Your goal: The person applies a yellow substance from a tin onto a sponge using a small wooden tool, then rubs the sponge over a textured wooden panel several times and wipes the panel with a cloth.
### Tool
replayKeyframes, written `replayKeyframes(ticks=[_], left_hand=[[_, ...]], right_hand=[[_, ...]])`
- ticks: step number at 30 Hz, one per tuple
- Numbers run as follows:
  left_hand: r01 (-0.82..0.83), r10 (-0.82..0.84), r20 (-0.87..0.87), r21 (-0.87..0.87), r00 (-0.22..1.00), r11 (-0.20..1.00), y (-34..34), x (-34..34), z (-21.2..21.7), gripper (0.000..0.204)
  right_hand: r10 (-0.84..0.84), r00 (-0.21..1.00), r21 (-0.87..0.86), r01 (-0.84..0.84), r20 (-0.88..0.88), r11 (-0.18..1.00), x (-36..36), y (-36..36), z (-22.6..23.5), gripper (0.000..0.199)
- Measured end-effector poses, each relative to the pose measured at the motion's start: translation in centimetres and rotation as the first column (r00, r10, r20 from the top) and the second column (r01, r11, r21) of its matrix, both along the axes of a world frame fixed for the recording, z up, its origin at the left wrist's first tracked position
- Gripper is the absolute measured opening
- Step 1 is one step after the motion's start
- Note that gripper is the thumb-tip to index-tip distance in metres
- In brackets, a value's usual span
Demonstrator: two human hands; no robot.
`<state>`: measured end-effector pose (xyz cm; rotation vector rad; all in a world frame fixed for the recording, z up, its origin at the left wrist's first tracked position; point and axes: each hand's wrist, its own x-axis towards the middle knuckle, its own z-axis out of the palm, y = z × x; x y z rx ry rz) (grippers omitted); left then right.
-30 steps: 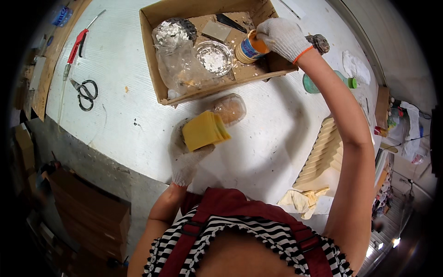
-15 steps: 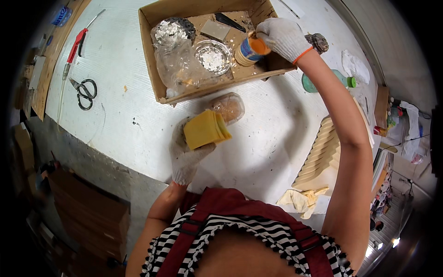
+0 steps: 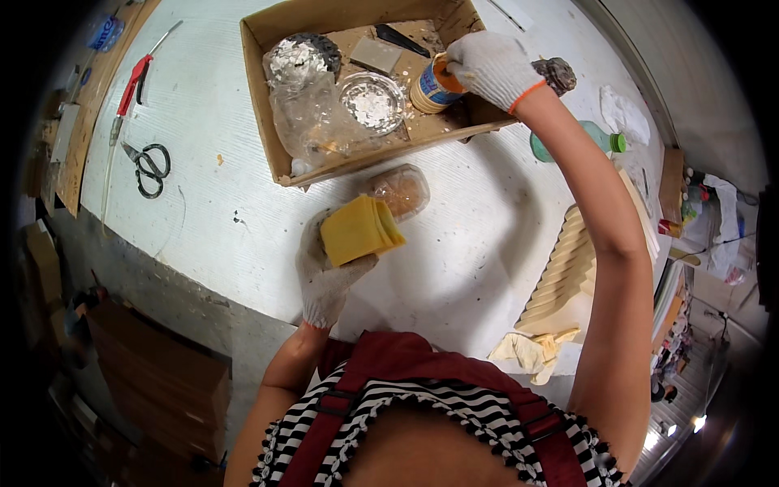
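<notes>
My left hand [image 3: 324,272], in a white knit glove, grips a folded yellow cloth [image 3: 359,230] above the white table. Just beyond it a clear plastic jar [image 3: 398,191] of brownish material lies on its side. My right hand [image 3: 489,66], also gloved, reaches far forward and closes on a white bottle with an orange cap [image 3: 430,85] at the right end of an open cardboard box [image 3: 268,97]. Inside the box lie a clear plastic bag [image 3: 312,122], a round dish of pale flakes [image 3: 372,101] and a foil-lined bowl [image 3: 296,57].
Black-handled scissors [image 3: 148,168] and a red-handled tool [image 3: 132,81] lie at the table's left. A green bottle [image 3: 596,142], a ridged cream panel [image 3: 568,272], crumpled paper [image 3: 625,114] and a pale rag [image 3: 531,351] are on the right. Cardboard boxes [image 3: 158,381] stand on the floor left.
My left hand with the yellow cloth has drifted slightly up toward the jar. My right hand stays on the bottle in the box.
</notes>
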<state>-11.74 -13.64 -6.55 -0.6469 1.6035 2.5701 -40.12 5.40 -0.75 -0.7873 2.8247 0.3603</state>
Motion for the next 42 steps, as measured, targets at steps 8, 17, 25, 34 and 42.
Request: replayKeyframes(ticks=[8,17,25,34,42], left_hand=[[0.001,-0.001,0.001,-0.057,1.000,0.998,0.5,-0.2,0.3,0.064],[0.041,-0.038,0.030,-0.111,0.999,0.993,1.0,-0.5,0.8,0.062],[0.050,-0.051,-0.020,-0.034,0.999,0.998,0.5,-0.3,0.1,0.064],[0.050,-0.051,-0.028,-0.043,0.998,0.998,0.5,-0.2,0.0,0.065],[0.025,-0.025,-0.003,-0.007,1.000,1.000,0.3,0.0,0.1,0.068]], right_hand=[[0.068,0.997,0.003,-0.068,-0.037,0.998,-0.3,1.0,0.3,0.021],[0.156,0.969,-0.047,-0.167,-0.191,0.985,-0.7,1.9,-0.6,0.020],[0.070,0.990,-0.027,-0.073,-0.120,0.997,-0.3,0.7,0.1,0.021],[0.038,0.998,0.071,-0.034,-0.046,0.997,0.5,0.2,-0.7,0.022],[0.112,0.993,-0.047,-0.113,-0.027,0.992,0.7,-0.8,0.6,0.019]])
